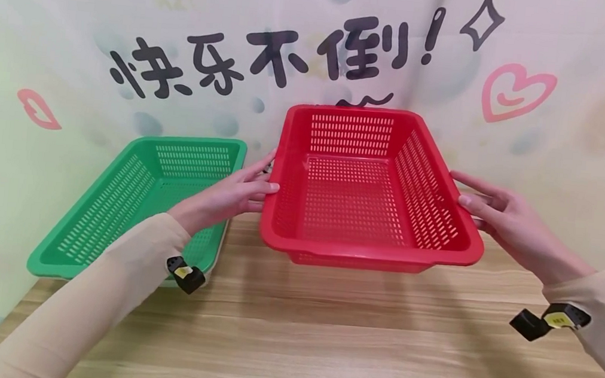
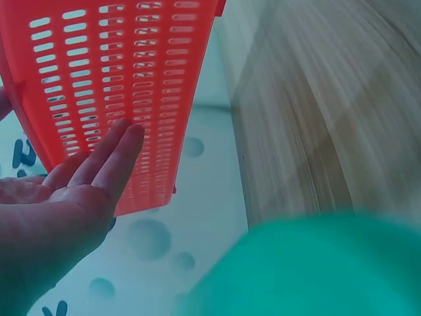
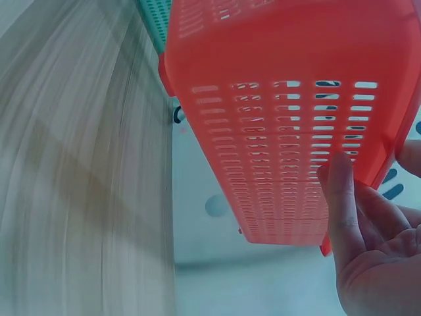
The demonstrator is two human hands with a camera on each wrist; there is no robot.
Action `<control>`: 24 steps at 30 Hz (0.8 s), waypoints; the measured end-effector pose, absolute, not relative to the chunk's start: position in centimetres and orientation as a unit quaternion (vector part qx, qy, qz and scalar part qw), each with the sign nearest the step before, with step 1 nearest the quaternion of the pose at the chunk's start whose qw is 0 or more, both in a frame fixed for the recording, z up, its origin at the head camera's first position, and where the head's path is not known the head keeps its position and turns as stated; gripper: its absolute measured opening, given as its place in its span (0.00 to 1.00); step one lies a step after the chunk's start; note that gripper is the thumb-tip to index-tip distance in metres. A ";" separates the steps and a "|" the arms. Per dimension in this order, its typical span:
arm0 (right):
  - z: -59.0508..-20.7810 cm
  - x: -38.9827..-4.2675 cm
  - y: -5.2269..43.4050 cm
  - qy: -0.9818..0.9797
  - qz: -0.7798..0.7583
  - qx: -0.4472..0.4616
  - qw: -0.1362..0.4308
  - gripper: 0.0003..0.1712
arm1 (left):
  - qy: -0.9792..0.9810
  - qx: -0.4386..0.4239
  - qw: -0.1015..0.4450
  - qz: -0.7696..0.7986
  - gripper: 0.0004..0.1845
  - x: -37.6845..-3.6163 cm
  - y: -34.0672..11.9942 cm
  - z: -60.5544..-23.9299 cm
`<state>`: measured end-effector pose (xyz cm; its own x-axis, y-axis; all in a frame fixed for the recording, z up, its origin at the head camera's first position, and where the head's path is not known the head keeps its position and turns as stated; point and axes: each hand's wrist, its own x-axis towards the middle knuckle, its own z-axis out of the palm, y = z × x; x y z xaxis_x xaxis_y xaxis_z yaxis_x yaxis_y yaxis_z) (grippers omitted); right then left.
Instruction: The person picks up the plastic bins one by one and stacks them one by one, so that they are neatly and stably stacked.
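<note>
A red plastic basket with slotted walls hangs above the table, tipped so that its bare inside faces me. My left hand grips its left rim, thumb over the edge; the left wrist view shows the fingers against the slotted outer wall. On the opposite side my right hand holds the right rim the same way, with fingers on the wall's outside in the right wrist view. Left of it, a green basket rests on the table, partly hidden behind my left forearm.
Wood-grain table stretches beneath the red basket. Behind stands a pale printed backdrop with dark lettering and hearts. A pale edge shows under the green basket's rim. Small black devices sit on both sleeves.
</note>
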<state>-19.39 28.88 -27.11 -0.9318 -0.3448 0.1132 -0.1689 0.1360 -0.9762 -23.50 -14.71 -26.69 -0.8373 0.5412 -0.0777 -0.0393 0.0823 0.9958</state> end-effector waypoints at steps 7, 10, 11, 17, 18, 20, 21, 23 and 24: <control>-26.3 -19.5 27.5 0.761 -0.622 -0.172 0.076 0.30 | 0.710 0.191 0.220 0.641 0.40 -23.8 -16.1 -26.1; -26.0 -19.5 26.9 0.765 -0.617 -0.167 0.076 0.31 | 0.709 0.195 0.221 0.641 0.40 -23.8 -16.8 -25.9; -25.9 -19.5 26.7 0.767 -0.615 -0.166 0.075 0.31 | 0.709 0.196 0.220 0.640 0.40 -23.8 -17.0 -25.9; -25.7 -19.7 25.8 0.776 -0.605 -0.159 0.079 0.32 | 0.713 0.205 0.213 0.636 0.39 -23.7 -18.2 -26.0; -25.7 -19.8 25.7 0.774 -0.607 -0.161 0.082 0.32 | 0.712 0.207 0.213 0.636 0.39 -23.7 -18.4 -26.0; -25.7 -20.0 25.4 0.764 -0.616 -0.170 0.088 0.32 | 0.712 0.209 0.213 0.636 0.39 -23.6 -18.7 -25.9; -25.7 -20.1 25.2 0.759 -0.621 -0.175 0.090 0.32 | 0.712 0.210 0.214 0.635 0.39 -23.6 -18.9 -25.8; -25.7 -20.3 24.8 0.750 -0.628 -0.184 0.092 0.32 | 0.714 0.208 0.212 0.634 0.39 -23.4 -19.4 -25.6; -25.7 -20.4 24.7 0.748 -0.630 -0.187 0.091 0.32 | 0.715 0.207 0.211 0.633 0.39 -23.3 -19.5 -25.5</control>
<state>-20.41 24.66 -25.70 -0.9133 -0.3948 0.0998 -0.1654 0.1358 -0.9768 -23.30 -19.55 -25.53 -0.8252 0.5635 -0.0390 0.0293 0.1117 0.9933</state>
